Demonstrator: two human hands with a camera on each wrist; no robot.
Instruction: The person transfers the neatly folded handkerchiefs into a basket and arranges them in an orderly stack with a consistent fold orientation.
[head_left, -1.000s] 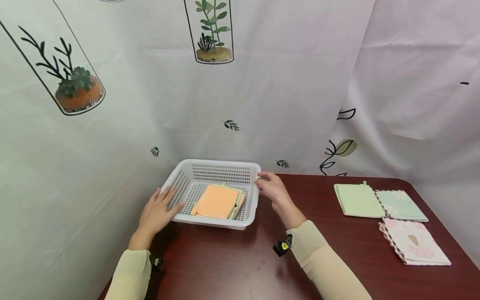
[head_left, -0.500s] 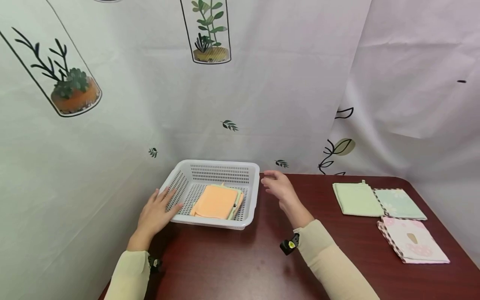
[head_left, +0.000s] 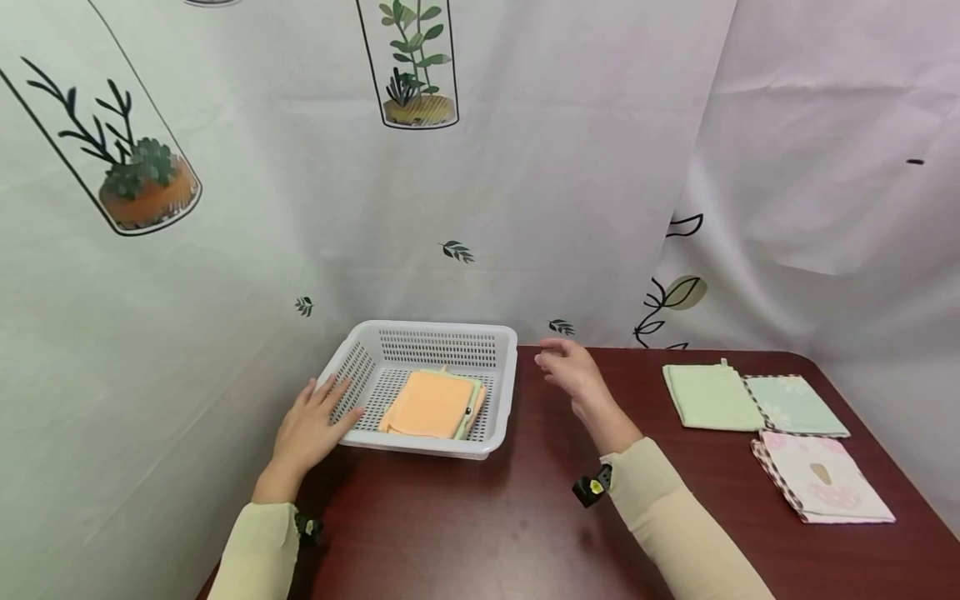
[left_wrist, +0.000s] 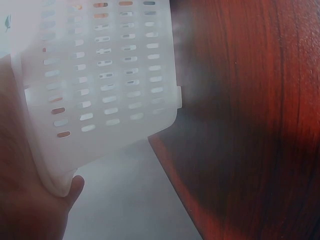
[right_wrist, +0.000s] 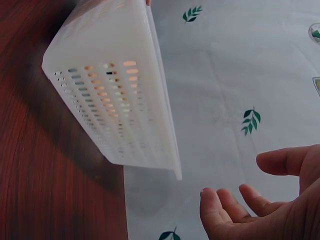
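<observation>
Basket [head_left: 420, 444]: Upright at the far left of the counter [head_left: 435, 517], an orange cloth [head_left: 427, 404] uppermost inside.
Left grip [head_left: 309, 429]: Fingers spread and relaxed on the basket's left rim, curled round nothing.
Right grip [head_left: 573, 371]: Loosely bent and holding nothing, just right of the basket and apart from it.
Folded cloths: Green [head_left: 712, 398], blue [head_left: 798, 406] and pink [head_left: 825, 482] at right.
Rim: Light, level pressure here should steady the basket; a hard one-sided push could skew it.

Fingers [left_wrist: 76, 187] against white basket [left_wrist: 118, 87], reddish table [left_wrist: 260, 75]
</observation>
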